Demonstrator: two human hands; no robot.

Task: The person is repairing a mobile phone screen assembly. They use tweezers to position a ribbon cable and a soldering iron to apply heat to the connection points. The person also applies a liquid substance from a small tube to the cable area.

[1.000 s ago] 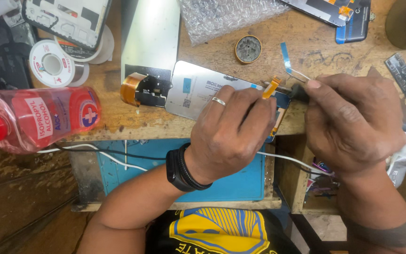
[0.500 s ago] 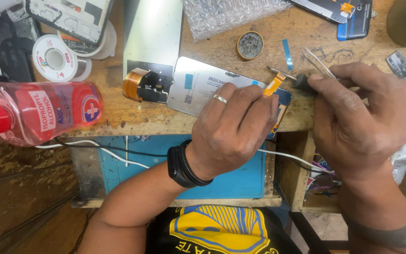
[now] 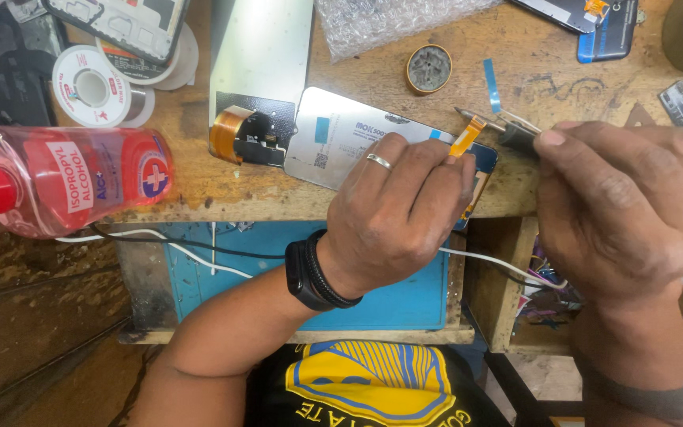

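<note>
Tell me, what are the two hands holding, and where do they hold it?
The right hand holds a metal tool by its dark handle end. The left hand presses on the phone screen panel near the orange ribbon cable.

Far left of my view: pink liquid bottle [image 3: 73,178] with red cap, lying on side at bench edge. Beyond it: white solder spool [image 3: 88,85], beside dark phone frame [image 3: 120,24]. Centre far: pale metal plate [image 3: 261,47]; bubble wrap [image 3: 389,22] just right of it. Round tin [image 3: 428,69] on bare wood, blue strip [image 3: 492,85] near its right. Near edge: white cable [image 3: 175,241] crossing blue mat [image 3: 223,273].
</note>
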